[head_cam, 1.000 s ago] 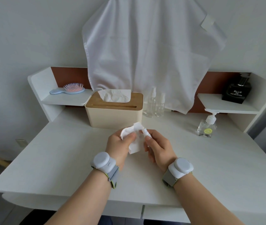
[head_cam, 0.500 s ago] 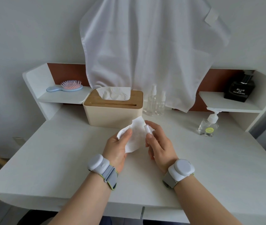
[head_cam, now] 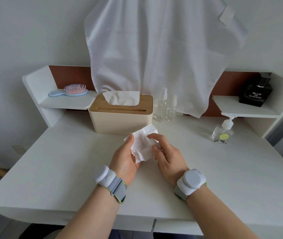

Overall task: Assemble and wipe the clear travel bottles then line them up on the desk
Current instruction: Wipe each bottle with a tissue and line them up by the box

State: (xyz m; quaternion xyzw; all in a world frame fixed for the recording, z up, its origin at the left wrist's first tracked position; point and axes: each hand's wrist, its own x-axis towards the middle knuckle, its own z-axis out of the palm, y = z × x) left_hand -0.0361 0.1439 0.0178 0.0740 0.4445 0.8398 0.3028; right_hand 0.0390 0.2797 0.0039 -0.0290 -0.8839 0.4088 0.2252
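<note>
Above the middle of the desk [head_cam: 68, 161] my left hand [head_cam: 125, 157] holds a crumpled white tissue [head_cam: 141, 147], thumb on its left edge. My right hand [head_cam: 167, 154] curls its thumb and forefinger round a small travel bottle [head_cam: 156, 143] that the tissue wraps and almost wholly hides. Two clear spray bottles, a taller one [head_cam: 161, 107] and a shorter one [head_cam: 172, 109], stand upright side by side at the back of the desk, right of the tissue box.
A cream tissue box with a wooden lid [head_cam: 120, 118] stands just behind my hands. A clear pump bottle [head_cam: 222, 133] is at the right. A hairbrush [head_cam: 70, 91] lies on the left shelf, a black perfume bottle [head_cam: 255, 91] on the right shelf. A white cloth [head_cam: 154, 49] hangs on the wall.
The tissue has spread over the small bottle, whose white tip showed at my right fingertips before. My left thumb has straightened along the tissue's edge. The view has tilted slightly.
</note>
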